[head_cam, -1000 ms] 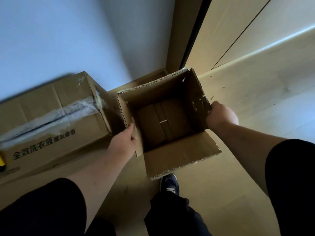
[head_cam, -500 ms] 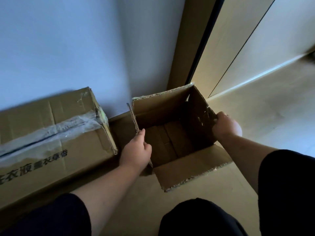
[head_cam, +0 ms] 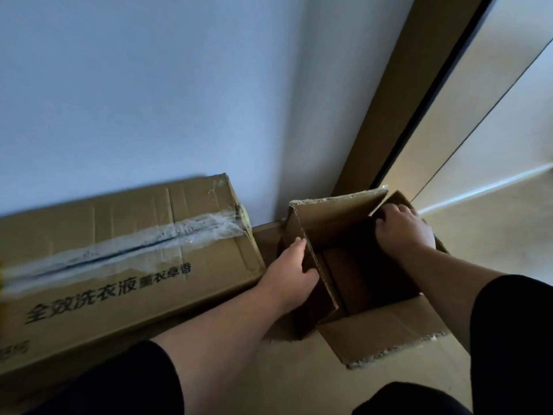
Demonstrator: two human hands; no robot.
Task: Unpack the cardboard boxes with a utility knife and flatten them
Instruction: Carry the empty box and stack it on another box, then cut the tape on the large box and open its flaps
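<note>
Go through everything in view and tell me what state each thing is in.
Small brown cardboard box: open, flaps up, unflattened.
Large printed cardboard box: closed, taped along the top seam.
Left hand: gripping the small box's left flap.
Right hand: gripping its right wall.

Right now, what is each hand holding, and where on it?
Both hold the open box: left hand grips its left wall's top edge, right hand grips the right flap.
</note>
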